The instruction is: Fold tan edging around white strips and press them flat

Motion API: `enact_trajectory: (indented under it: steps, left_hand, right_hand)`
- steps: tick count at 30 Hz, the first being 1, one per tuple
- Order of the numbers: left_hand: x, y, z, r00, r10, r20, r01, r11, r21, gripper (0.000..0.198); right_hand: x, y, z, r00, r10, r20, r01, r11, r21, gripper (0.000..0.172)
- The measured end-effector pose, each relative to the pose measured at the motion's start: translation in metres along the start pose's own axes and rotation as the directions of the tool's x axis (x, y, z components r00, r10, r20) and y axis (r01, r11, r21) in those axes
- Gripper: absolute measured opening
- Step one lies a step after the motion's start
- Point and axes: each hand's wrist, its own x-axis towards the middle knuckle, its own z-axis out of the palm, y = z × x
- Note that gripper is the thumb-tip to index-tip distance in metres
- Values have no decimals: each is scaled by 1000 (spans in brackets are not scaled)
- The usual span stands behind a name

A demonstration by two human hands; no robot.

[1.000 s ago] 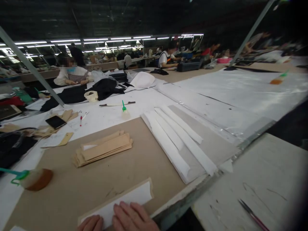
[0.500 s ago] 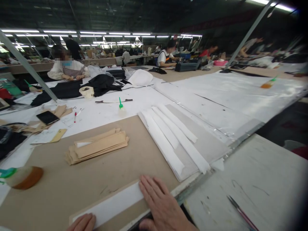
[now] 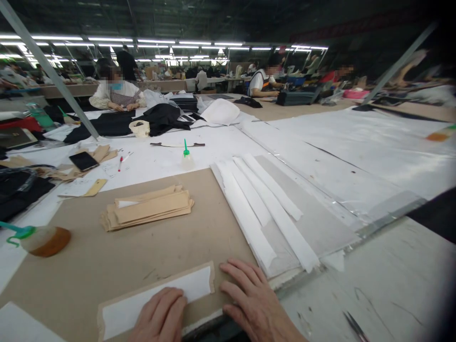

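Note:
Near the front edge of the brown board (image 3: 210,232) lies a tan strip (image 3: 213,271) with a narrower white strip (image 3: 119,317) on top. My left hand (image 3: 162,311) rests on the white strip, its fingers lying flat side by side and holding nothing. Just past the right end of the strip, my right hand (image 3: 254,297) is spread over the board with nothing in it. Behind them sits a stack of tan strips (image 3: 155,213), a bit of white showing among them. Several loose white strips (image 3: 287,221) lie on a grey sheet to the right.
A squeeze bottle of amber liquid (image 3: 52,241) lies at left; another bottle with a green nozzle (image 3: 186,154) stands farther back. Pointed scissors or tweezers (image 3: 354,325) lie at lower right. A phone (image 3: 83,161) and black cloth (image 3: 162,118) are beyond. A masked co-worker (image 3: 119,90) sits across the table.
My left hand has slid rightward along the white strip towards its middle. My right hand has come off the strip's right end, uncovering it. The view has turned slightly left.

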Motion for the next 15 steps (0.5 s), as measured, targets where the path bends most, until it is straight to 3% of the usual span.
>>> enact_trajectory:
  steps: [3, 5, 10, 13, 15]
  left_hand:
    - [39, 21, 11, 1000, -28, -3, 27, 990, -140, 27]
    - [51, 26, 14, 999, -33, -2, 32, 981, -192, 27]
    - [46, 24, 13, 998, -57, -10, 53, 974, -222, 27]
    - [41, 26, 14, 998, -62, -8, 59, 980, -191, 30]
    - [40, 28, 15, 999, -39, 9, 40, 985, -168, 34]
  right_hand:
    - [5, 2, -1, 999, -16, 48, 17, 1000, -14, 37]
    - [8, 3, 1, 999, -17, 44, 18, 1000, -23, 43]
    - [11, 2, 11, 999, 21, -29, -21, 1000, -13, 43]
    - [11, 3, 14, 1000, 9, -16, -8, 998, 58, 33]
    - [8, 6, 14, 1000, -17, -11, 18, 994, 104, 37]
